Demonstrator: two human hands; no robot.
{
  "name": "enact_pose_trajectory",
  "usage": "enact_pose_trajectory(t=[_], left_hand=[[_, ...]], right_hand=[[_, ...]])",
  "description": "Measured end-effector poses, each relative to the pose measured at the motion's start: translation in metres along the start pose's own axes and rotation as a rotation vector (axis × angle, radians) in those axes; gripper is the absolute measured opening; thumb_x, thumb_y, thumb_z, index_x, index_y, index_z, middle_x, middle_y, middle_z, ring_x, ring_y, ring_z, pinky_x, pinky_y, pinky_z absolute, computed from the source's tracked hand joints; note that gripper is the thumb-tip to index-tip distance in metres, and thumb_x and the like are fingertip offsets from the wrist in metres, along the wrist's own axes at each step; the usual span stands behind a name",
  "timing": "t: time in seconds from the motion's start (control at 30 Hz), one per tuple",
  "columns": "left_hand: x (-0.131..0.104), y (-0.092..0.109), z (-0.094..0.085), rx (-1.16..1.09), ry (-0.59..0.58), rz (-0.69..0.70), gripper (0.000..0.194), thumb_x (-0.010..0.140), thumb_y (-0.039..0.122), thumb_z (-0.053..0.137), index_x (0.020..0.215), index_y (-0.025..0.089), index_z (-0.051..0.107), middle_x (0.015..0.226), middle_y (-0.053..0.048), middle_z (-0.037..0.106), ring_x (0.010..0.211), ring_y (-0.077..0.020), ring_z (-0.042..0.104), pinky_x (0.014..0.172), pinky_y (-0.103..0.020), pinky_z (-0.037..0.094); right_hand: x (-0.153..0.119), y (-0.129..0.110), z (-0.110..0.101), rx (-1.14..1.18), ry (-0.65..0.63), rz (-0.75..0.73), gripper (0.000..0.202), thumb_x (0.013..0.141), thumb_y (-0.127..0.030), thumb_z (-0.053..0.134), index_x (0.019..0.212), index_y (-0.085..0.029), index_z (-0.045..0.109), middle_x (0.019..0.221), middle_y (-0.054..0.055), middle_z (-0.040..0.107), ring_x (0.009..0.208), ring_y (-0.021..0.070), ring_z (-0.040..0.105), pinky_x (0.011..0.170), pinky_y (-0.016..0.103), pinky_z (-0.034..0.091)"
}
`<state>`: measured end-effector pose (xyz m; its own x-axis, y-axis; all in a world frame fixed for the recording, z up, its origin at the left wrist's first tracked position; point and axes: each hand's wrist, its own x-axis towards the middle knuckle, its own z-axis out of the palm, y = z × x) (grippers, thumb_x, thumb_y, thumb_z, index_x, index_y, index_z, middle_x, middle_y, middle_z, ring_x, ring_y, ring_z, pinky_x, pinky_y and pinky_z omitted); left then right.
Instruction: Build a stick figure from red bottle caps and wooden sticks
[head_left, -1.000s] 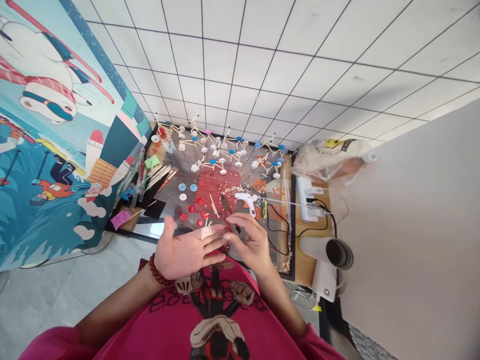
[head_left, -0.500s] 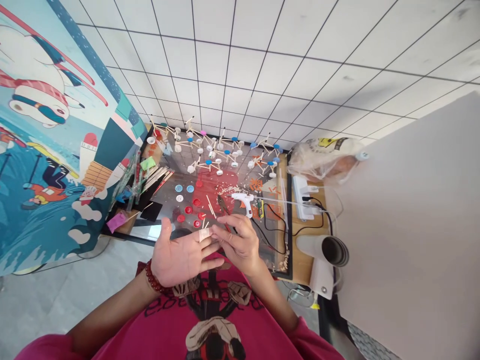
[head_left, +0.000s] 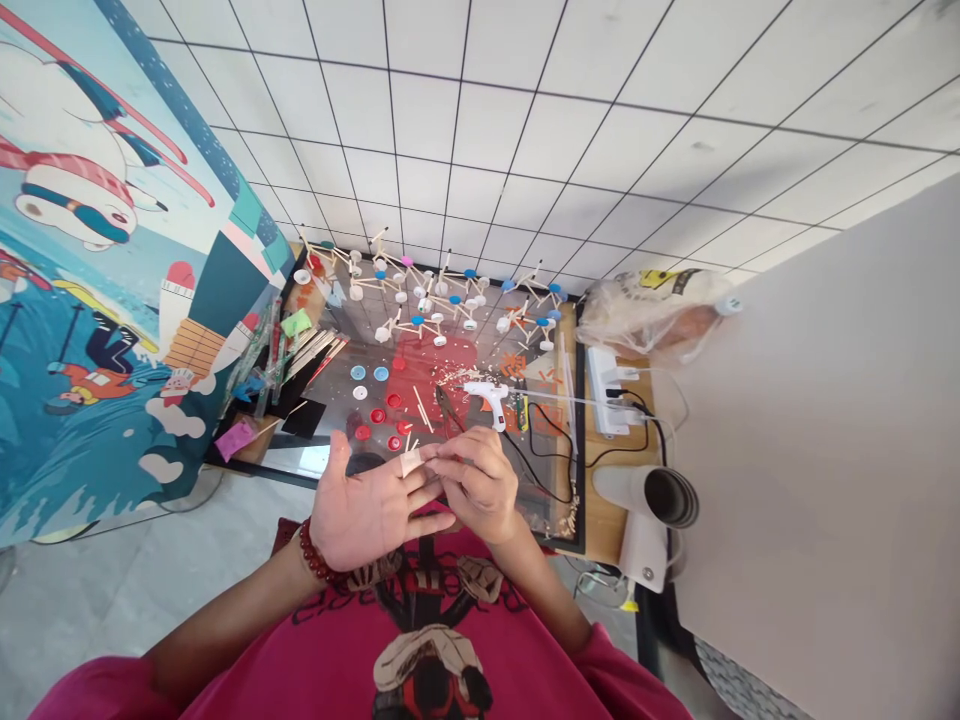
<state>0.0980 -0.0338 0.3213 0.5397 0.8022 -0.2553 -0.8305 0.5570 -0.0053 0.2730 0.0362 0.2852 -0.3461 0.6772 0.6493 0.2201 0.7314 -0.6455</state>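
My left hand (head_left: 364,515) is held palm up with its fingers stretched out. A pale bandage (head_left: 410,461) wraps its index finger, and a red bead bracelet (head_left: 315,552) circles the wrist. Against the tips of the left index and middle fingers, my right hand (head_left: 480,480) is closed in a pinch; whatever lies between its fingertips is hidden. Beyond the hands, on the dark tabletop, lie a white glue gun (head_left: 489,395), pliers (head_left: 446,408), thin wooden sticks (head_left: 423,408) and several red bottle caps (head_left: 377,415).
Stick-and-cap models (head_left: 420,300) stand along the wall. Blue caps (head_left: 381,374) lie left of centre. Black sheets and sticks (head_left: 315,360) cover the left side. At right are a power strip (head_left: 606,390), cables, stacked cups (head_left: 667,498) and a plastic bag (head_left: 652,315).
My right fingertips have shifted slightly along the left fingers, staying in a pinch. Both hands have moved a little to the right; the things on the table are unchanged.
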Motion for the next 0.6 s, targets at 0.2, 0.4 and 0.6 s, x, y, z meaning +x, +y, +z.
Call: enact_pose_trajectory(t=[0.2,0.4,0.6], left_hand=[[0.001,-0.001,0.000,-0.025,0.020,0.016,0.095,0.080,0.083,0.032,0.143,0.013,0.047,0.143,-0.016,0.050,0.146,-0.0343,0.020,0.118,-0.058,0.013],[0.002,-0.003,0.001,0.021,0.046,0.012,0.095,0.078,0.084,0.035,0.143,0.015,0.046,0.145,-0.015,0.046,0.148,-0.0357,0.014,0.118,-0.058,0.013],[0.003,-0.006,0.001,0.031,0.034,0.011,0.102,0.075,0.089,0.033,0.146,0.016,0.044,0.146,-0.014,0.045,0.149,-0.0347,0.010,0.118,-0.059,0.011]], right_hand=[[0.005,-0.004,-0.007,0.019,-0.041,0.122,0.029,0.089,-0.019,0.065,0.116,-0.028,0.065,0.104,0.007,0.066,0.095,0.0215,0.065,0.080,0.040,0.056],[0.003,0.003,-0.001,-0.001,-0.125,0.045,0.026,0.092,-0.014,0.058,0.106,-0.032,0.071,0.110,0.003,0.068,0.101,0.0217,0.064,0.086,0.043,0.052],[-0.002,0.001,0.003,0.016,-0.048,0.105,0.017,0.092,-0.016,0.060,0.093,-0.030,0.070,0.094,0.002,0.067,0.088,0.0198,0.065,0.081,0.041,0.054]])
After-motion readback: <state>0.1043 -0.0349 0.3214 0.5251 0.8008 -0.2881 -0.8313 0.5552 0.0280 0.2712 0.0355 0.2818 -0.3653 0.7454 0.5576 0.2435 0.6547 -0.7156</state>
